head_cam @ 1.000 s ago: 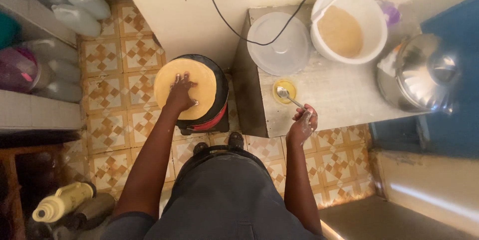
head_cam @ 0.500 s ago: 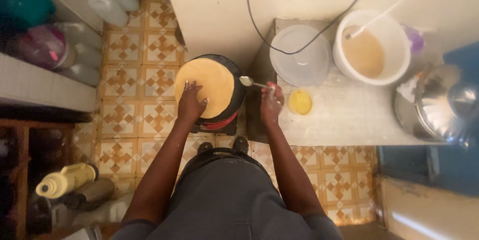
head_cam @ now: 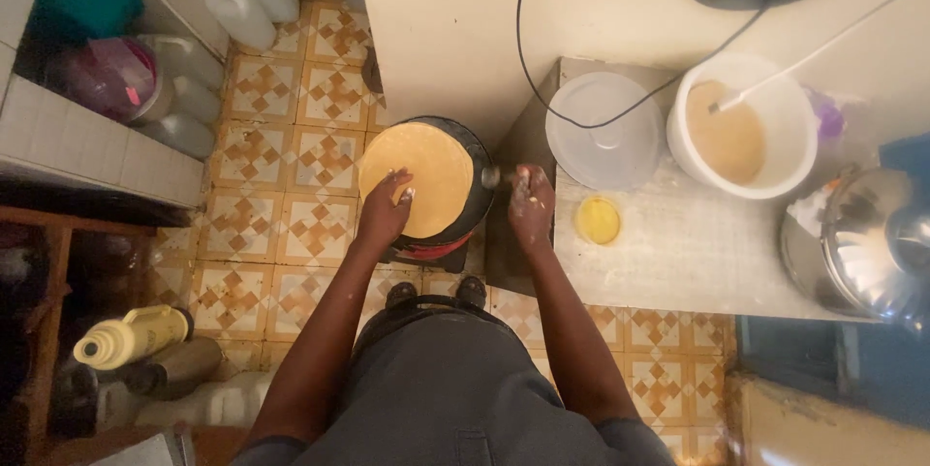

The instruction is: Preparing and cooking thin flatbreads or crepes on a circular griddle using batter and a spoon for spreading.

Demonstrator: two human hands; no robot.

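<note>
2 hands [head_cam: 386, 212] [head_cam: 532, 204] over patterned orange floor tiles [head_cam: 291, 224].

Spoon [head_cam: 491, 176] mostly hidden by right hand [head_cam: 532, 206]; metal pot [head_cam: 867, 245] cut by right edge.

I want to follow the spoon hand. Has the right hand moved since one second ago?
Yes. The right hand has moved from beside the small yellow bowl on the table leftward to the pan edge.
</note>
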